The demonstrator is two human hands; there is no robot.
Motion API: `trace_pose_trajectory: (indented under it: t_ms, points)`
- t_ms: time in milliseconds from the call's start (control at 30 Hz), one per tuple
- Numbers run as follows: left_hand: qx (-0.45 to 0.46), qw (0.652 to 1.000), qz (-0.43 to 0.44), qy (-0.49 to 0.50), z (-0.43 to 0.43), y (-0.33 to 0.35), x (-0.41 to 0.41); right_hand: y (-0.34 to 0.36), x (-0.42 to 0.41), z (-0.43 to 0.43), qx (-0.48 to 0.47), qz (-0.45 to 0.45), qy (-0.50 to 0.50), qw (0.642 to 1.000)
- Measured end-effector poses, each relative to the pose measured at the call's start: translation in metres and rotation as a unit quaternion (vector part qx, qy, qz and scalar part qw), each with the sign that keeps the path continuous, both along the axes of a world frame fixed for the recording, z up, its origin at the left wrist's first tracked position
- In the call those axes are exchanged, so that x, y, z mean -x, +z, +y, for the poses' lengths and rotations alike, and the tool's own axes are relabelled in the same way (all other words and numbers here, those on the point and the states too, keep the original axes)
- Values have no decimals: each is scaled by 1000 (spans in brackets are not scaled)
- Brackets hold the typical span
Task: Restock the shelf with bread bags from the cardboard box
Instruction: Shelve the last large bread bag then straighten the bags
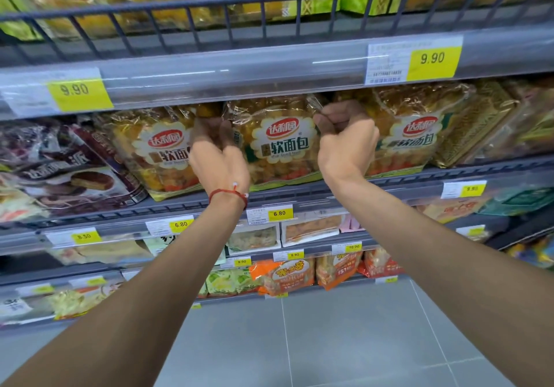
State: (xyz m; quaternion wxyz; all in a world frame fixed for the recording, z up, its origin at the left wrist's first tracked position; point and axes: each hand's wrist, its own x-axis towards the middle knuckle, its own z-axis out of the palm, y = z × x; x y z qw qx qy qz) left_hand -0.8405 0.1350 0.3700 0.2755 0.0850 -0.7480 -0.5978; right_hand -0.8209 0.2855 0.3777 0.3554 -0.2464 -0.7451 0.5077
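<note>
Middle bread bag (280, 149) stands upright on the shelf (395, 180), wedged between two identical bags, one to its left (153, 152) and one to its right (415, 139), under the upper price strip (239, 71). Left hand (217, 149) has fingers curled on the bag's upper left edge, and right hand (344, 137) is pinched onto its top right corner film. Both are clamped on that bag. Cardboard box not in view. Handling call: light, soft, crinkly film that's a bit slick, and the buns inside crush easily. Take it by the top seal or side seams, not the belly, and slide it in along the shelf floor. Clearance overhead looks tight, so keep the top crimp low. Neighbours touch it on both sides, so expect drag.
</note>
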Motion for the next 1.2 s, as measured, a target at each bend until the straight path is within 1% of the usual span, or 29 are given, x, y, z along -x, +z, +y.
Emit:
trace_pose_trajectory:
  t_ms: [133, 233, 300, 367, 433, 533, 667, 800, 867, 933, 1000, 1067, 1133, 1200]
  points:
    - [2, 999, -1, -46, -6, -6, -3, 2, 3, 8, 32, 23, 54, 998]
    - [-9, 999, -10, -41, -9, -5, -2, 1, -8, 13, -18, 6, 106, 994]
    - [-23, 999, -9, -34, -8, -4, -1, -1, -14, 16, -49, 5, 123, 991]
    - [-27, 999, -6, -34, -8, -3, 1, -3, -16, 16, -67, 4, 121, 990]
    - [-15, 999, -5, -34, -9, -3, 2, -2, -14, 13, -58, -2, 105, 993]
    - [-11, 1000, -6, -27, -11, -6, 4, 3, -6, 6, 20, -1, 63, 998]
    - [-28, 1000, -7, -8, -10, -4, 8, 9, 3, 0, 94, 43, 22, 994]
    - [-21, 999, -17, 28, -5, -1, 8, 9, 2, -9, 56, 42, -5, 998]
    - [-23, 999, -18, 26, -5, 0, 9, 7, 2, -7, 44, 40, 4, 998]
    - [-18, 1000, -23, 11, -5, 2, 7, 5, 1, -4, 55, 35, 25, 998]
    - [-4, 999, -32, -17, -4, 0, 0, 2, -5, -5, 66, 22, 67, 995]
    - [37, 996, -68, -53, -1, -5, -11, -6, -13, -11, 28, -13, 92, 995]
    - [88, 987, -104, -88, 2, -16, -17, -15, -20, -19, -6, -65, 93, 994]
    - [112, 981, -103, -121, 2, -26, -16, -24, -21, -23, -8, -117, 83, 990]
